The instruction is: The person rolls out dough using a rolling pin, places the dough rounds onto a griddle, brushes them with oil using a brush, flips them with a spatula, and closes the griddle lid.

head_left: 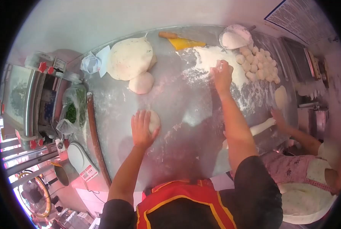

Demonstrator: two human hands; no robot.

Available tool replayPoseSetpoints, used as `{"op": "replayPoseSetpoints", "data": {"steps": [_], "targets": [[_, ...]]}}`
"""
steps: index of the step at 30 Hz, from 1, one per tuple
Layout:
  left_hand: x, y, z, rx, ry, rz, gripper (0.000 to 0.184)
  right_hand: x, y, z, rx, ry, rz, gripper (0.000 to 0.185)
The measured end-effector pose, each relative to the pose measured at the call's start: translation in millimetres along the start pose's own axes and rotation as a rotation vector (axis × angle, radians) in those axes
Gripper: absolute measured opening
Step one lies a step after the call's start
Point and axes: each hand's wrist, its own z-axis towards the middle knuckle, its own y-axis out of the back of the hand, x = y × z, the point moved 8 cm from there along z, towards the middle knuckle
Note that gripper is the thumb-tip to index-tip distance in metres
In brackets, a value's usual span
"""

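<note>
Looking at the head view, with its middle as the centre of the clock, the left hand (142, 128) lies at nine o'clock, palm down, fingers almost straight and thumb set apart; it is open and rests on the edge of a small dough round (154, 121), without gripping it; this round lies near the centre, a little toward nine. The right hand (223, 74) is near two o'clock, above the spread flour (205, 61), with its fingers partly bent; whether it has flour between the fingers, I cannot tell.

As for progress, the work seems to be in the middle; at eleven o'clock lie large flat dough sheets (129, 57), and a smaller dough disc (141, 83) is just beside them, so some pieces look already flattened; at two o'clock many dough balls (260, 65) are crowded together, still round, and I judge these as the part not yet shaped. The round at the left hand looks smaller than the sheets, so its flattening appears unfinished; the rolling pin (95, 137), between eight and nine o'clock, lies apart from both hands. At three o'clock a co-worker's hand (280, 120) is near the end of a long dough strip (263, 126).
</note>
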Motion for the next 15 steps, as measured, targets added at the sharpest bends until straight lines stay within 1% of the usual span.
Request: {"op": "replayPoseSetpoints", "data": {"steps": [3, 6, 9, 12, 15], "targets": [[0, -2, 0, 0.054, 0.013, 0.044, 0.071, -31, -34, 16, 0.330, 0.033, -0.185, 0.024], [-5, 6, 0, 0.025, -0.003, 0.052, 0.066, -70, -40, 17, 0.329, -0.132, 0.138, 0.026], [-5, 8, -3, -0.028, -0.021, 0.029, 0.062, -91, -25, 15, 0.198, -0.300, 0.274, 0.022], [-4, 7, -5, -0.066, -0.057, 0.037, 0.059, -48, -13, 16, 0.010, 0.017, 0.161, 0.017], [-1, -1, -20, -0.045, 0.021, 0.069, 0.057, -65, -47, 8, 0.246, 0.005, 0.278, 0.014]]}}
